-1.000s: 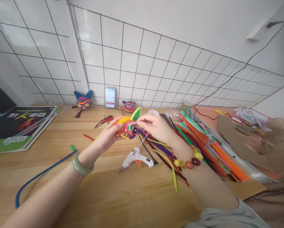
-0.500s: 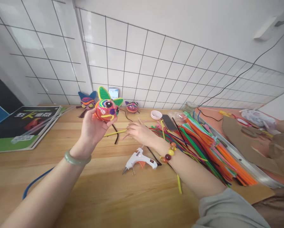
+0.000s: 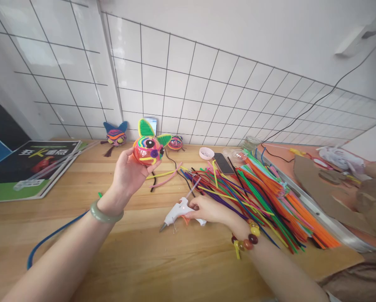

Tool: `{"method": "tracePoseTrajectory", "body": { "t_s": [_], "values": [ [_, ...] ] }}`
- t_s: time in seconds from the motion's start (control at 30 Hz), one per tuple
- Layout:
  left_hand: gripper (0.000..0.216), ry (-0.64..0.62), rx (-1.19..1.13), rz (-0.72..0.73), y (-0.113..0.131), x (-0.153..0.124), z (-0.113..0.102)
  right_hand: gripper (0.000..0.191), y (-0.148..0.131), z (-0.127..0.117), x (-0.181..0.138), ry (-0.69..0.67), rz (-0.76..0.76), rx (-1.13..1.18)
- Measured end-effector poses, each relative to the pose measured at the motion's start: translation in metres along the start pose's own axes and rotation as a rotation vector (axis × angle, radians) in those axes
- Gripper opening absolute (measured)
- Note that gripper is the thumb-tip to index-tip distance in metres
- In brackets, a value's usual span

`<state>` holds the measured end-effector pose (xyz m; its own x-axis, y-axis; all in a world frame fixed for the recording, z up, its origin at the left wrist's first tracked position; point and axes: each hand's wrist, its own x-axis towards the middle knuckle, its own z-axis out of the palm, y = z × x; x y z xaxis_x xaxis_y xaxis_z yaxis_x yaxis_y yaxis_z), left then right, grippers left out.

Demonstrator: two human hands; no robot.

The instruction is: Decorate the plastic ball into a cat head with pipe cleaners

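Observation:
My left hand [image 3: 128,174] holds up a colourful pipe-cleaner ball head [image 3: 148,149] with green ears, an eye and a purple nose, above the wooden table [image 3: 137,260]. A green bangle sits on that wrist. Lower down, my right hand [image 3: 207,208] rests on the table with its fingers closed round the handle of a white hot glue gun [image 3: 177,212], whose nozzle points left. A beaded bracelet is on the right wrist. A big heap of coloured pipe cleaners [image 3: 270,195] lies just right of that hand.
Two smaller pipe-cleaner heads [image 3: 116,136] [image 3: 176,142] stand by the tiled wall. A book [image 3: 30,165] lies at the left, a blue pipe cleaner [image 3: 54,233] near the front. A phone [image 3: 223,162], a pink dish [image 3: 206,152] and cardboard pieces [image 3: 326,188] lie at the right.
My left hand lifted the ball head up off the table and turned its face towards me. My right hand let go of it, dropped towards me and took hold of the glue gun.

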<state>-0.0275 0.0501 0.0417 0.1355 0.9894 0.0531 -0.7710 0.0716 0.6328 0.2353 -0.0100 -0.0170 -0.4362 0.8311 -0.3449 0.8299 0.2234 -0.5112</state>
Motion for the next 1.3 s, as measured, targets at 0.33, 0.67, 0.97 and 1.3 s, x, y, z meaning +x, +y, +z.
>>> {"method": "tracePoseTrajectory", "body": {
  "t_s": [0.33, 0.67, 0.97, 1.3],
  "values": [
    [0.034, -0.055, 0.016, 0.004, -0.003, -0.002, 0.002, 0.037, -0.013, -0.024, -0.031, 0.289, -0.104, 0.658],
    [0.081, -0.025, 0.456, 0.244, -0.016, -0.015, 0.013, 0.036, -0.052, -0.060, -0.048, 0.448, -0.537, 0.932],
    [0.076, -0.042, 0.576, 0.297, -0.024, -0.032, 0.031, 0.032, -0.078, -0.050, -0.060, 0.748, -0.424, 0.385],
    [0.073, -0.073, 0.608, 0.306, -0.027, -0.037, 0.031, 0.024, -0.082, -0.052, -0.065, 0.784, -0.393, 0.200]
  ]
}}
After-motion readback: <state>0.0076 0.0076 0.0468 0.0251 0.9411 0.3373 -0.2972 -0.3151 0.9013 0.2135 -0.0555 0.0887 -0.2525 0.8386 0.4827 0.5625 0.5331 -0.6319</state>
